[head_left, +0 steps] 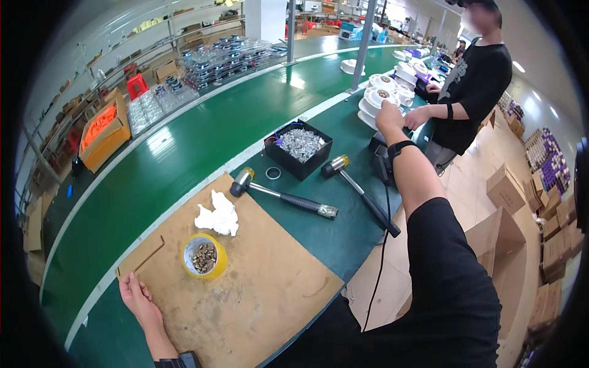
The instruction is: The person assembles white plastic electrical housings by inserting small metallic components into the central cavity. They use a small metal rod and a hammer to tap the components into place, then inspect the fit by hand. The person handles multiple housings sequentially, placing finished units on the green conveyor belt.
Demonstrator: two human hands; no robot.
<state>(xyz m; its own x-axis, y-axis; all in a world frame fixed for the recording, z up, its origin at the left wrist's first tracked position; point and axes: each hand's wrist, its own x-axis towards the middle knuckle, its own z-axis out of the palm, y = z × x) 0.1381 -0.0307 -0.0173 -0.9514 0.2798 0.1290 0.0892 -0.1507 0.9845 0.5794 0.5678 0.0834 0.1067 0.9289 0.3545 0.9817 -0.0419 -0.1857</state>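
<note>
At the left edge of a brown cardboard mat [264, 294], my left hand [140, 299] is closed on the end of a thin, L-shaped hex key [150, 254]. My right arm stretches far forward. Its hand [391, 121] has curled fingers on a white round plastic housing [375, 98], part of a group by the table's far end; the fingertips are partly hidden. Between my hands, a yellow tape roll [221, 260] encloses small metal pieces [204, 257]. Crumpled white tissue [218, 214] lies just beyond it.
Two mallets [288, 199] [362, 196] lie beside a black box [288, 165] of small metal parts and a metal ring [273, 173]. A black cable [381, 264] hangs off the right edge. A co-worker [469, 92] stands ahead right. A green conveyor [202, 141] runs along the left.
</note>
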